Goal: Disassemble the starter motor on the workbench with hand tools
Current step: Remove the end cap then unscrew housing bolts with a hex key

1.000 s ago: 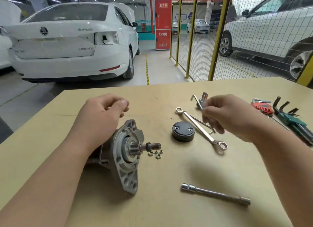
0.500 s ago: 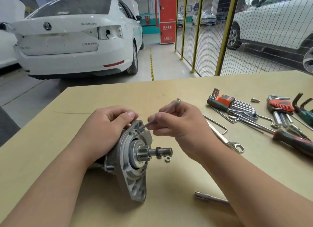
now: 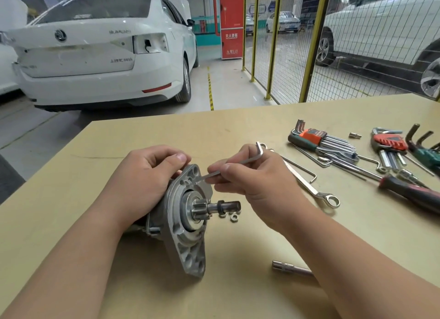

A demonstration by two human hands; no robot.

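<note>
The starter motor (image 3: 188, 221) lies on its side on the tan workbench (image 3: 357, 235), its silver nose housing and pinion shaft pointing right. My left hand (image 3: 142, 178) grips the motor body from the top left, thumb on the housing's upper edge. My right hand (image 3: 252, 178) pinches an L-shaped hex key (image 3: 240, 162); its long end rests in a hole near the top of the housing. Loose nuts (image 3: 234, 218) lie under the shaft tip.
A ring spanner (image 3: 316, 192) lies right of my hand. Hex key sets (image 3: 316, 140) (image 3: 390, 143), a red-handled screwdriver (image 3: 409, 192) and a green-handled tool (image 3: 426, 152) fill the right side. A socket extension bar (image 3: 290, 270) lies near my right forearm. Parked cars and a yellow fence stand beyond.
My right hand picked a hex key from the tools at the right and brought it left to the housing's top. The black cap is now out of sight.
</note>
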